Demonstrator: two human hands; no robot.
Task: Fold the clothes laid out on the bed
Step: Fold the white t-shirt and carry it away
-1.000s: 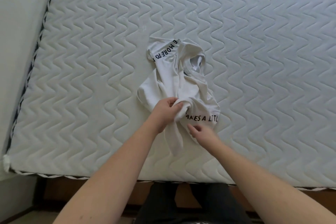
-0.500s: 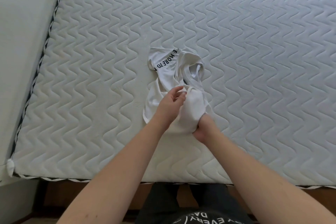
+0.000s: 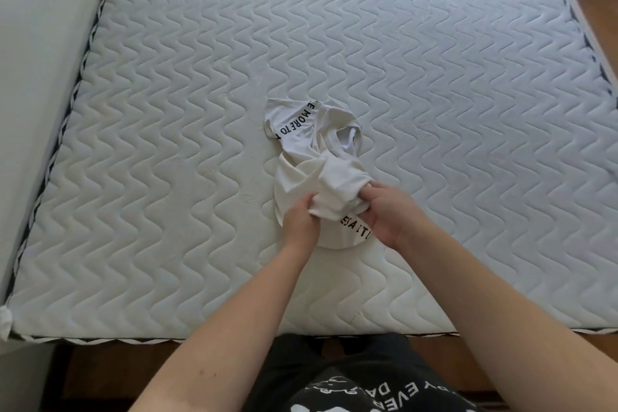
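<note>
Gripping the crumpled white shirt point(image 3: 321, 164) near the mattress point(image 3: 167, 144) front edge, the left hand point(image 3: 299, 219) and right hand point(image 3: 389, 214) should probably find its hem, lift, shake it flat, then fold.

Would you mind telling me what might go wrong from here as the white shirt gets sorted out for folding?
1. The white shirt is crumpled, and both the left hand and right hand grip bunched fabric at its near end; folding it before spreading it flat would likely trap creases.
2. It lies near the mattress front edge, so a pull toward the body might drag it off.
</note>
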